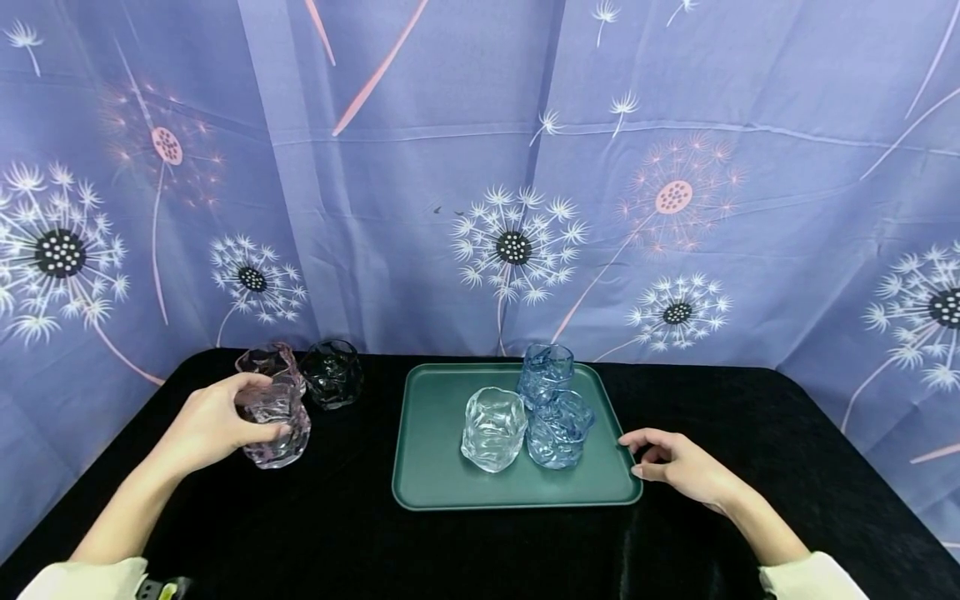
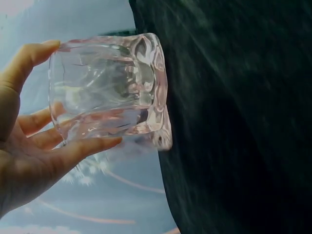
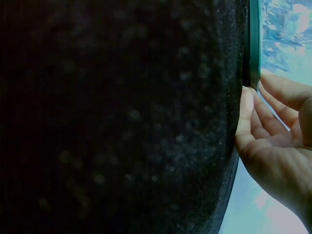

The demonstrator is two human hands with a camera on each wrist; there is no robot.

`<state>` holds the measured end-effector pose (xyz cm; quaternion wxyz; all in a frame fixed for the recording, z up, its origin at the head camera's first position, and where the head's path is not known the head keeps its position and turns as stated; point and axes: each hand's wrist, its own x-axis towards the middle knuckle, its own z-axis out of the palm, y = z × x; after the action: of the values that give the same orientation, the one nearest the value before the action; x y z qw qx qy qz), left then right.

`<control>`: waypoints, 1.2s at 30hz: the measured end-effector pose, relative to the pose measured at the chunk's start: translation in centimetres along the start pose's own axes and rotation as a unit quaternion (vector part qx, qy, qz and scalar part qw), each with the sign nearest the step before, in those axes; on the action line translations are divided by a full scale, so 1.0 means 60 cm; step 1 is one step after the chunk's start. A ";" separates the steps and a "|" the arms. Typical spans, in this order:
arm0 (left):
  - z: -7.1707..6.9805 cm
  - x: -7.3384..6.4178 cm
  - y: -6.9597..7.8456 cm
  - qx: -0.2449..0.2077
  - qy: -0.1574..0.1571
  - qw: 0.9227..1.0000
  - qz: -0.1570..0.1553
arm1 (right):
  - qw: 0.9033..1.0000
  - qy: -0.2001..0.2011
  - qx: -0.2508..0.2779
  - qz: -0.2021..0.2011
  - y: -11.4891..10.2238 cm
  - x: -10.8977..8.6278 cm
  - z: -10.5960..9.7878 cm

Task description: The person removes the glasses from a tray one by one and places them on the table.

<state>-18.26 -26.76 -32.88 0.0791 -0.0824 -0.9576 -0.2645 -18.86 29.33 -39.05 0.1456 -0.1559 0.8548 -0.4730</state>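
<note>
My left hand (image 1: pixel 213 425) grips a clear, pink-tinted drinking glass (image 1: pixel 279 437), thumb and fingers spread around its upper part; in the left wrist view the glass (image 2: pixel 102 87) has wavy, faceted walls. Directly behind it stands another pink glass (image 1: pixel 268 360), partly covered by the hand. A dark smoky glass (image 1: pixel 332 375) is just to the right of that. My right hand (image 1: pixel 678 462) lies at the right edge of a green tray (image 1: pixel 435 475), fingertips touching the rim. Up close, the right wrist view shows the loosely bent fingers (image 3: pixel 285 90) at the tray's rim (image 3: pixel 254 44).
On the tray stand a clear glass (image 1: pixel 493 429) and two blue glasses, one in front (image 1: pixel 558 429) and one behind (image 1: pixel 546 371). Black cloth (image 1: pixel 315 533) covers the table. Behind it hangs a blue curtain (image 1: pixel 405 233) with a dandelion print.
</note>
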 end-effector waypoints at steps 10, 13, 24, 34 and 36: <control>-0.010 -0.017 -0.050 0.008 -0.002 0.999 -0.034 | 1.000 -0.001 -0.001 0.003 0.000 -0.001 0.000; -0.013 -0.018 -0.059 0.007 -0.005 0.999 -0.039 | 1.000 0.000 -0.004 -0.004 0.001 0.000 0.000; -0.016 -0.011 -0.076 -0.003 -0.006 0.999 -0.045 | 1.000 0.004 -0.010 -0.007 0.000 0.000 0.001; -0.017 -0.005 -0.079 -0.017 -0.011 0.999 -0.038 | 1.000 0.000 -0.005 -0.007 0.002 0.000 -0.001; -0.017 -0.005 -0.080 -0.022 -0.016 0.999 -0.037 | 1.000 0.000 -0.004 -0.008 0.003 0.000 -0.002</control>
<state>-18.82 -31.36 -34.42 0.0521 -0.0524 -0.9550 -0.2874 -18.95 29.48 -39.16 0.1417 -0.1633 0.8554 -0.4707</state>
